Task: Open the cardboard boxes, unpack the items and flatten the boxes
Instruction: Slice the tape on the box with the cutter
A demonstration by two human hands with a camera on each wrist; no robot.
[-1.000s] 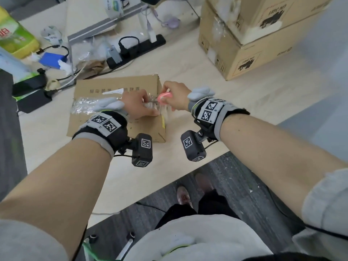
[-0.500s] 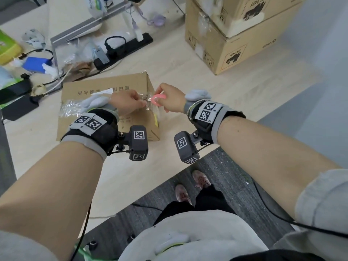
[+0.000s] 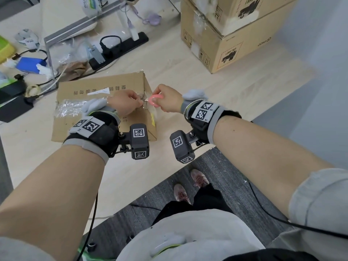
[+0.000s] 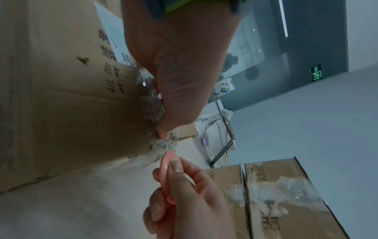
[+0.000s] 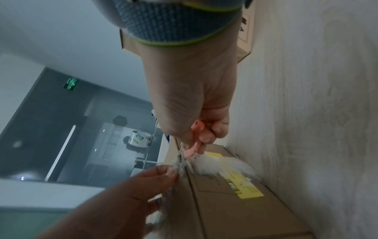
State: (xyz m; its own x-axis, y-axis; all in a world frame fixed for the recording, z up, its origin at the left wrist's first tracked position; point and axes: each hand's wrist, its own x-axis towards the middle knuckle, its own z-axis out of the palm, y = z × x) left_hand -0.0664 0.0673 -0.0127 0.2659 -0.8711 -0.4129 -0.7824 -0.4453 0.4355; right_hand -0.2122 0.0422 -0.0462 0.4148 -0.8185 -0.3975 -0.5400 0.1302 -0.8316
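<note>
L hand (image 3: pixel 125 105) pinches clear tape (image 4: pixel 152 106) at top-right corner of cardboard box (image 3: pixel 98 91) on table (image 3: pixel 188 72), prob. to keep it taut. R hand (image 3: pixel 167 98) grips pink cutter (image 3: pixel 155 100), tip at the tape, prob. slitting seal. Box closed.

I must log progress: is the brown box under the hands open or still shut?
Still shut: the cardboard box has its flaps flat, and clear tape lies on top.

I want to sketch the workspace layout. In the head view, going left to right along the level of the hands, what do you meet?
Clear tape on the cardboard box → left hand → pink cutter → right hand.
</note>
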